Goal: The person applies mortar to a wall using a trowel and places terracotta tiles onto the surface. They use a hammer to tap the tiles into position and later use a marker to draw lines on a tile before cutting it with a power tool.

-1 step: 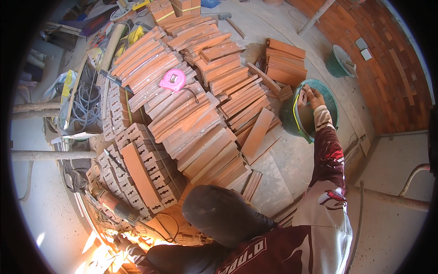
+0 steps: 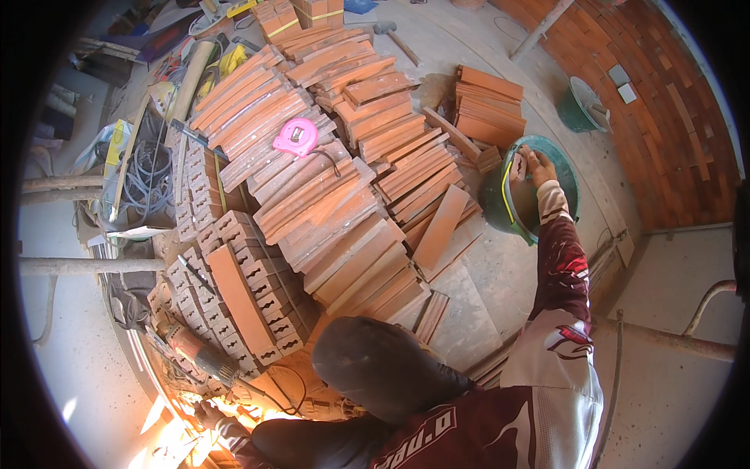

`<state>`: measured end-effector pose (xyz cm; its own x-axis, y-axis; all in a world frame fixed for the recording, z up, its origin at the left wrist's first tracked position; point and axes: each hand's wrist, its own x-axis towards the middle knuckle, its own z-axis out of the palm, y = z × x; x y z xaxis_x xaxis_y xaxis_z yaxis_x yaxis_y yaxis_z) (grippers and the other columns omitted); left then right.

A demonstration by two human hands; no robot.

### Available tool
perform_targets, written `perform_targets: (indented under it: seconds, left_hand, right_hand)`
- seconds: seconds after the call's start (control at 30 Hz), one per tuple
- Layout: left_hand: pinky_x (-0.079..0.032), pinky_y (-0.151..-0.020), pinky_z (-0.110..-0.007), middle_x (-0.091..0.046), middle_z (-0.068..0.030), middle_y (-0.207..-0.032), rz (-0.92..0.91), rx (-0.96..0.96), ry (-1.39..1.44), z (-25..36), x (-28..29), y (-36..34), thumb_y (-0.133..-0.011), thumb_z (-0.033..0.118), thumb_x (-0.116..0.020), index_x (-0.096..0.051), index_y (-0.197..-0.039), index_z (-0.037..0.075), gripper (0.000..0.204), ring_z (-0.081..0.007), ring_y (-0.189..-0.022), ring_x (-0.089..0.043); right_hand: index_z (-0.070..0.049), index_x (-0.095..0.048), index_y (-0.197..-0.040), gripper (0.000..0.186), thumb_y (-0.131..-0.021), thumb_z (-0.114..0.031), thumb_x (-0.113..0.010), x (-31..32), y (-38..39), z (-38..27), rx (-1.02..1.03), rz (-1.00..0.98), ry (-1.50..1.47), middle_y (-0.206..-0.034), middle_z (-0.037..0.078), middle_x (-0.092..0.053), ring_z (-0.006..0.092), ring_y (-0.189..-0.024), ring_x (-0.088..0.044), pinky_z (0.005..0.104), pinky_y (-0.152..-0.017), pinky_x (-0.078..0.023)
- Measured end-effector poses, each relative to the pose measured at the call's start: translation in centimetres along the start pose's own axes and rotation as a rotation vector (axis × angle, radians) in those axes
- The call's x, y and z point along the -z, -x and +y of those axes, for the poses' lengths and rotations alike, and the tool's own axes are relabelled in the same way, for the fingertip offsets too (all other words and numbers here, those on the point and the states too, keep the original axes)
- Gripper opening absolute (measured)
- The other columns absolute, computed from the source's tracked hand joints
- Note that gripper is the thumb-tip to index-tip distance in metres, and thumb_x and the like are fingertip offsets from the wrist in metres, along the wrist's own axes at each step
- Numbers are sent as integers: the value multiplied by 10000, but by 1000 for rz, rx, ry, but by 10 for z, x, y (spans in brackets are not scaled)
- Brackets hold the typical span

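At the right, my right hand (image 2: 539, 167) reaches over a green bucket (image 2: 494, 209) of brownish liquid. Its fingers are closed on a small piece of terracotta brick (image 2: 517, 166) with a notch in its end, held inside the rim. My left hand (image 2: 208, 413) is low at the left in strong glare, so its fingers cannot be made out. Just above it an angle grinder (image 2: 201, 353) rests beside the notched bricks. A long terracotta strip (image 2: 241, 301) lies across those bricks (image 2: 223, 234).
Rows of terracotta strips (image 2: 336, 211) fill the middle, with a pink tape measure (image 2: 297, 137) on top. Beyond the bucket stand stacked tiles (image 2: 488, 109) and a second green bucket (image 2: 576, 109). A mallet (image 2: 398, 43) lies farther back. Metal pipes (image 2: 94, 266) stick in from the left.
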<state>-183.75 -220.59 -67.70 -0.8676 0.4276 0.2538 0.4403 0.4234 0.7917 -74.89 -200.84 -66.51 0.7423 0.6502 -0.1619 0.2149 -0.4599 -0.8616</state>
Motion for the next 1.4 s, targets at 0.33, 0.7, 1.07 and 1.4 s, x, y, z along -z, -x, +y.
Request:
perform_targets:
  seconds: [0.33, 0.7, 1.07, 1.4]
  left_hand:
    - [-441, -621, -305, -628, -35, -910, -148, 230, -2, -3, 3, -10, -900, 180, -650, -619, -1144, 53, 277, -138, -771, -564]
    - [-415, -574, -287, -615, -24, -877, -104, 214, 108, -3, -4, -3, -884, 137, -642, -611, -1141, 58, 270, -125, -741, -557]
    - [-397, -472, -296, -599, -73, -763, -37, 102, 64, 1, -8, 3, -858, 221, -626, -616, -1179, -14, 398, -140, -596, -513]
    - [-433, -605, -303, -628, -56, -941, -115, 233, 111, 4, -12, 5, -903, 163, -640, -603, -1154, 31, 286, -158, -779, -561]
  right_hand:
    - [-24, -592, -1272, 627, -903, -531, -609, 8, 15, -10, -139, 149, -158, -1188, 129, -643, 255, -1021, -626, 430, -751, -532]
    - [34, -593, -1256, 705, -805, -487, -742, 8, 15, 4, -25, 68, -54, -1115, 168, -674, 240, -996, -650, 347, -819, -524]
    - [9, -664, -1152, 540, -756, -355, -709, 7, -22, 14, -109, 41, 88, -1007, 180, -697, 273, -882, -682, 362, -787, -530]
    - [-3, -658, -1111, 455, -810, -343, -695, 7, 0, -16, -199, 17, -62, -881, 155, -694, 292, -694, -679, 437, -591, -559]
